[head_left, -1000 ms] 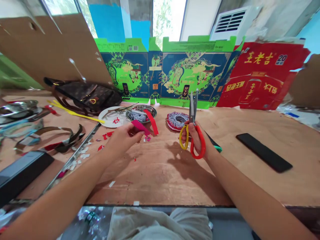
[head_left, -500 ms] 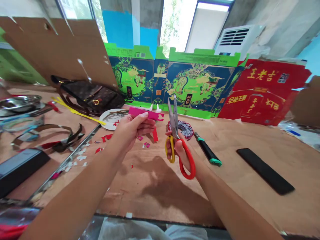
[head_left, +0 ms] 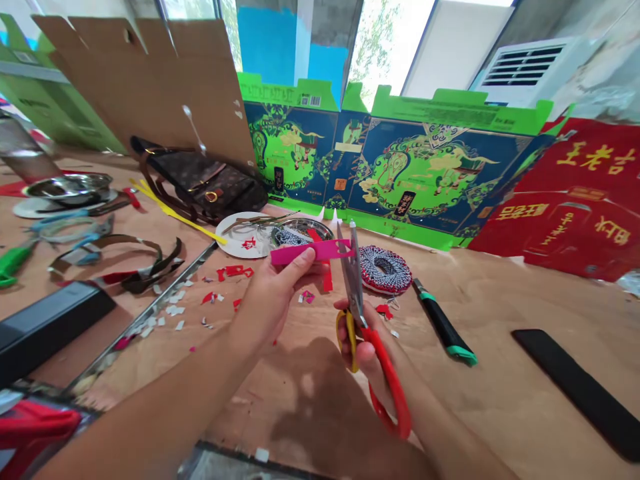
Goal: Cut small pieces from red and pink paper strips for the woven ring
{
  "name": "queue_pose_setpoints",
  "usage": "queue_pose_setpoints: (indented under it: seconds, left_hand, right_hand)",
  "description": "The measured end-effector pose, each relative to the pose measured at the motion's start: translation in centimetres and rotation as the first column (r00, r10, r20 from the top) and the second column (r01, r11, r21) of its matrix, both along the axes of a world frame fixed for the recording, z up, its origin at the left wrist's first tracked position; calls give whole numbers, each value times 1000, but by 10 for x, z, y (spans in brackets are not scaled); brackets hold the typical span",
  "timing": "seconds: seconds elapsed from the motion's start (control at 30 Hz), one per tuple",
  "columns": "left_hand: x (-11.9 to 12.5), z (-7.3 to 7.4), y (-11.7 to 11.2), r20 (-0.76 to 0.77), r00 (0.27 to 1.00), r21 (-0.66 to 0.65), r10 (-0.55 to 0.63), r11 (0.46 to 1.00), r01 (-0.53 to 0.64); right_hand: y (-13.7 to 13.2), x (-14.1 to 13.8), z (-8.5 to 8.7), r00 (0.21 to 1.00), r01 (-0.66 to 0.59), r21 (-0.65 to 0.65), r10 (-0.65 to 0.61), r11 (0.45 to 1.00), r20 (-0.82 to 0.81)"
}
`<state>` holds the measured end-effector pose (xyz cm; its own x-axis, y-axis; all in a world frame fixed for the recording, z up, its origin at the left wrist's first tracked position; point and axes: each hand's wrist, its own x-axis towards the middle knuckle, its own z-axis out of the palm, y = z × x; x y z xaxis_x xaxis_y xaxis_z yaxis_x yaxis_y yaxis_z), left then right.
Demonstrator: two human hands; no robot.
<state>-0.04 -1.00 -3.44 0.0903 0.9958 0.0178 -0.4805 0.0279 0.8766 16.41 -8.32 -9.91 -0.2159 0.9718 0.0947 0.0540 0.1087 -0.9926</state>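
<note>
My left hand [head_left: 277,297] pinches a pink paper strip [head_left: 310,252] and holds it level above the wooden table [head_left: 500,407]. In my right hand [head_left: 367,347] are scissors [head_left: 367,333] with a yellow and a red handle loop, fingers through the loops. Their blades point upward, slightly apart, and meet the right end of the strip. Small red and pink paper scraps [head_left: 235,273] lie on the table beneath my hands.
A blue-white cord roll [head_left: 386,269], a black and green utility knife [head_left: 443,325] and a black phone [head_left: 583,393] lie to the right. A white plate [head_left: 240,237], a metal dish [head_left: 300,230], a brown bag [head_left: 210,190] and a metal ruler [head_left: 150,313] lie left. Flattened printed cartons [head_left: 400,167] stand behind.
My left hand lifted the pink strip off the table and turned it level. The scissors moved left until their blades reached the strip's right end. The camera view shifted left.
</note>
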Motion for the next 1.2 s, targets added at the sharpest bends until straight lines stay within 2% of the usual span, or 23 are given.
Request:
queue_pose_setpoints:
  seconds: [0.1,0.37,0.6,0.83,1.2]
  left_hand:
    - [0,-1,0,1,998,27,63,998,-63]
    - [0,3,-6,-38,996,71,86,994,-83]
    - [1,-9,-3,-157,977,119,142,985,-124]
    - [1,-15,-4,-265,960,136,87,989,-52]
    - [8,-13,-10,-232,972,67,17,998,-1]
  right_hand:
    - [-2,-3,-1,1000,6,-14,-6,1000,-21]
    - [-7,-1,6,1000,-16,-44,15,999,-18]
    - [-6,-3,2,1000,-6,-47,6,999,5]
    - [-4,-3,6,1000,-8,-61,8,998,3]
    - [-7,-6,9,999,53,-42,-53,998,7]
